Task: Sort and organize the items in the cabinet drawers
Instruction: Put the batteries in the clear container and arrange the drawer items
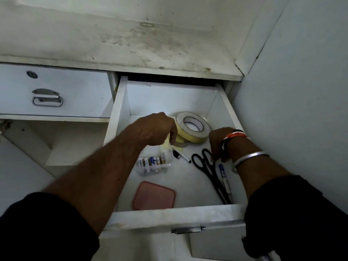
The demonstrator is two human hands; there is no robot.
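White drawer (169, 213), batteries (152, 162), print illegible

Dim, murky view – brightest inside the drawer (212, 110), corners dark, edges bowed by wide-angle

— Can you read anything in there?

— One word only. Look at the white battery (140, 162) at the left end of the row in the clear tub (160, 169), near the left wall of the drawer (120, 117). Dark letters run up its side, probably "Hybri", with the end cut off.

— And the other cells (156, 160)?

— You'll see blue and gold bands on them, but no letters you can make out.

— The pen (223, 171) along the right wall?

— Its blue-and-white barrel has print on it, too small for you to read.
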